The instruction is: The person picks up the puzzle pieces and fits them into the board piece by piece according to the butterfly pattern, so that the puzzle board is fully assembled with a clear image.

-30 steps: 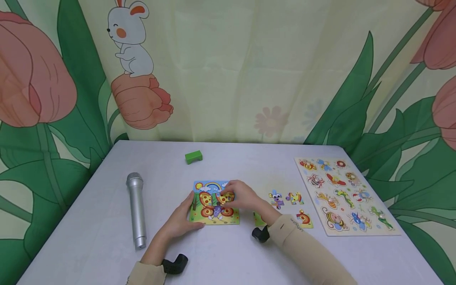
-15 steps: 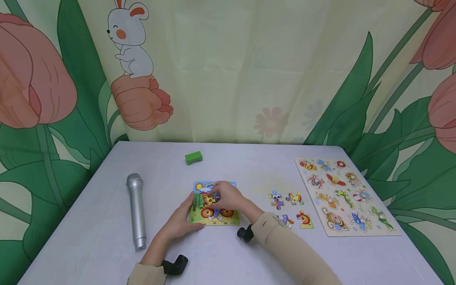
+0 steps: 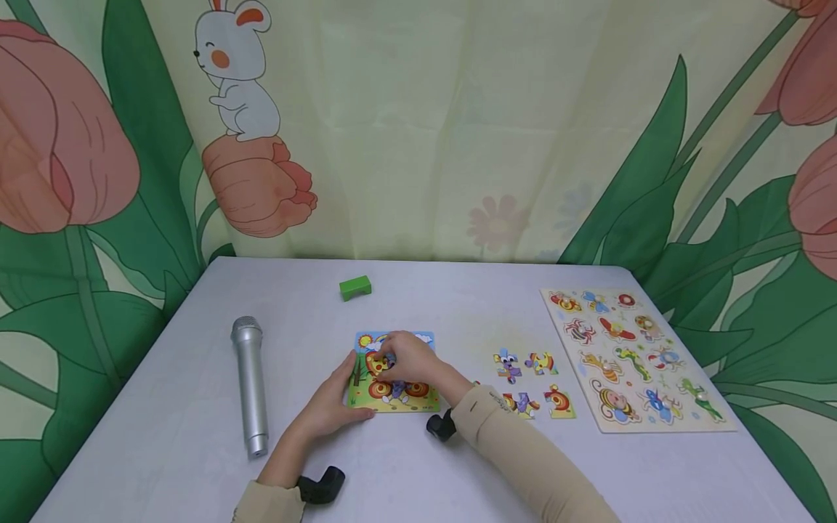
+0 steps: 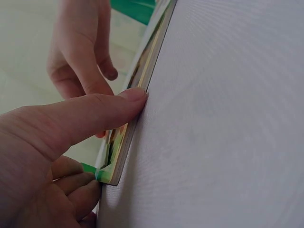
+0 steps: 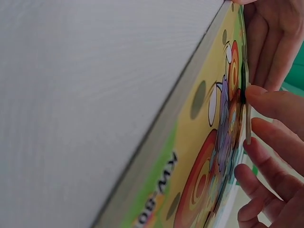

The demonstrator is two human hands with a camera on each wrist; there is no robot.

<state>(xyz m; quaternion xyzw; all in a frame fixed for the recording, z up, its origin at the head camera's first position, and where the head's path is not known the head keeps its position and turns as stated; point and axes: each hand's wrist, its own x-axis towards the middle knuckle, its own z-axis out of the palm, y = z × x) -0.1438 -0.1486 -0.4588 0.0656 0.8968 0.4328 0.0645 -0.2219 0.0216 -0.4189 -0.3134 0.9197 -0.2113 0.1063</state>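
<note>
A square jigsaw puzzle board (image 3: 426, 404) with a butterfly picture lies on the table in the head view. My left hand (image 3: 331, 396) holds its near left corner, thumb along the near edge and fingers at the left edge. Over the upper middle of the picture is my right hand (image 3: 415, 361). In the right wrist view, its thumb and fingers pinch a thin puzzle piece (image 5: 248, 124), seen nearly edge-on at the board's surface. Whether that piece is seated cannot be made out. Part of the butterfly is hidden under the right hand.
Several loose puzzle pieces (image 3: 540, 364) lie right of the board, partly covered by the right sleeve. Further right is a large board of insect pictures (image 3: 628, 356). A silver microphone (image 3: 251, 385) lies at left, and a green block (image 3: 355, 288) stands behind the puzzle.
My right hand has moved left across the board, from its right side to the upper middle. More loose pieces show beside the sleeve. The left hand stays in place.
</note>
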